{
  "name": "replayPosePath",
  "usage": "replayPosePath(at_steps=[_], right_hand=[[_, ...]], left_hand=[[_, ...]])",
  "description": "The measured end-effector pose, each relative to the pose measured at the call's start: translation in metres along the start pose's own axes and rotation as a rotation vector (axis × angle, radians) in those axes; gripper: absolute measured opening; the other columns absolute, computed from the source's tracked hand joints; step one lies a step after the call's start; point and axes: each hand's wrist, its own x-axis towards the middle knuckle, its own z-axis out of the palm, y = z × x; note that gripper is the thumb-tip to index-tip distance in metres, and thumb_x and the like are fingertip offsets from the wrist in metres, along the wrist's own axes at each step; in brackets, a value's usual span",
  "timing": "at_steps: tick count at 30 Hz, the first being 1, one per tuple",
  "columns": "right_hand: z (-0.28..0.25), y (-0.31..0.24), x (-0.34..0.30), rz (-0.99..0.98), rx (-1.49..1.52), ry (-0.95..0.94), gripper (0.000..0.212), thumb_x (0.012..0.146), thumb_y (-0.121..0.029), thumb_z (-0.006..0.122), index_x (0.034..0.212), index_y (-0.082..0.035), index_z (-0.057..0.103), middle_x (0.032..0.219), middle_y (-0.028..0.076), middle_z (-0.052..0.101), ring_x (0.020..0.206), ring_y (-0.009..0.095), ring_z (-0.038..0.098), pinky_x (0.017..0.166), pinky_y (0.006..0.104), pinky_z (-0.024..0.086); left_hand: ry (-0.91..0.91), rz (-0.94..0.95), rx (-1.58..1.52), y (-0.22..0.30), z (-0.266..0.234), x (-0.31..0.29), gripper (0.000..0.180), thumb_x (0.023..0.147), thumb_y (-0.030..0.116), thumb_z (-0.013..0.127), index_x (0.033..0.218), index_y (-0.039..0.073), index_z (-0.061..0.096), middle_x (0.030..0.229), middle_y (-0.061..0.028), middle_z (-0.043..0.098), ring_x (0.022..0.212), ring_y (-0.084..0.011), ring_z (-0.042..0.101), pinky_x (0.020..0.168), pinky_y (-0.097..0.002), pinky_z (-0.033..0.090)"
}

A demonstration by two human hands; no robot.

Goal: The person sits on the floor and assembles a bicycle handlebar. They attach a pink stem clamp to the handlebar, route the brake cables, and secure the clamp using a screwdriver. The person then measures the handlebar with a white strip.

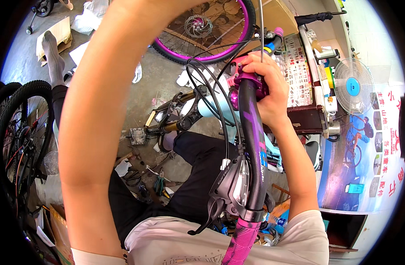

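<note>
My right hand [266,86] is closed around the pink and purple stem [244,75] where it clamps the black and purple handlebar [254,145]. The bar runs down to a pink grip [243,243], with a black shifter and brake lever [232,185] just above the grip. A thin metal rod [261,26] stands upright out of the stem, right at my fingers. My left forearm [101,110] rises across the picture and leaves at the top edge, so that hand is hidden. Black cables [211,101] loop from the bar past the light blue frame [213,110].
A wheel with a purple rim and disc rotor [202,24] lies on the concrete floor behind. A black-tyred wheel [17,128] stands at the left. Another person's leg in a grey sock [52,57] is upper left. Pliers and small parts [158,185] litter the floor. A fan [354,86] stands at the right.
</note>
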Motion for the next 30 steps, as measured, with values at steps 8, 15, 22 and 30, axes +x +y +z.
replayPosePath(at_steps=[8,15,22,30], right_hand=[[0.0,0.0,-0.001,0.032,0.025,0.006,0.037,0.066,-0.002,0.075,0.1,-0.005,0.063,0.104,0.012,0.071,0.105,0.036,0.067,0.101,0.0452,0.05],[-0.001,-0.003,0.001,0.025,-0.001,-0.007,0.038,0.066,-0.002,0.076,0.101,-0.005,0.062,0.104,0.012,0.071,0.106,0.036,0.067,0.102,0.0462,0.049],[0.0,0.001,-0.001,0.017,0.062,0.003,0.037,0.066,-0.003,0.076,0.1,-0.005,0.062,0.104,0.013,0.071,0.103,0.037,0.067,0.099,0.0464,0.051],[0.002,0.001,0.001,0.002,0.045,0.012,0.038,0.066,-0.002,0.077,0.102,-0.006,0.063,0.105,0.012,0.071,0.105,0.037,0.067,0.098,0.0467,0.052]], left_hand=[[0.102,-0.562,0.082,0.036,0.017,-0.018,0.023,0.099,0.023,0.068,0.095,0.0,0.071,0.078,-0.0115,0.07,0.07,-0.0265,0.069,0.06,-0.0348,0.047],[0.486,-1.474,-1.342,0.047,0.016,0.009,0.033,0.113,0.027,0.038,0.113,0.004,0.061,0.09,-0.0042,0.065,0.082,-0.018,0.06,0.08,-0.0316,0.051],[0.086,-1.196,-1.964,0.01,0.01,-0.014,0.048,0.112,0.041,0.036,0.108,-0.002,0.058,0.085,-0.0032,0.061,0.079,-0.0176,0.056,0.084,-0.0368,0.049],[-0.422,-0.662,-0.77,-0.02,-0.022,0.004,0.029,0.102,0.022,0.068,0.118,-0.002,0.067,0.102,-0.0077,0.071,0.089,-0.0189,0.068,0.078,-0.0363,0.055]])
